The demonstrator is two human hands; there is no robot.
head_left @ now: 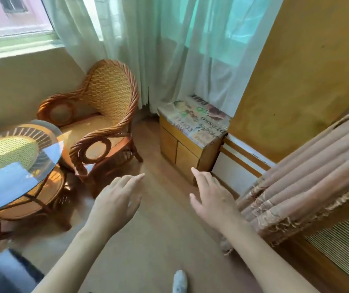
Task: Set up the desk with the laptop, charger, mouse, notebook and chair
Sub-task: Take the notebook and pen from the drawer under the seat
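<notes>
Two bare hands, left hand [116,199] and right hand [213,197], are held empty with fingers spread above the floor, while the woven orange-brown rattan armchair [97,123] stands beyond the left hand, untouched.

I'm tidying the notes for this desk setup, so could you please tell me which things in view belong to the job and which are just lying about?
Belongs to the job:
- wicker chair
- left hand, open and empty
- right hand, open and empty

Just lying about:
- glass-topped wicker table
- small wooden cabinet
- sheer curtain
- folded drape

No laptop, charger, mouse or notebook shows.
</notes>
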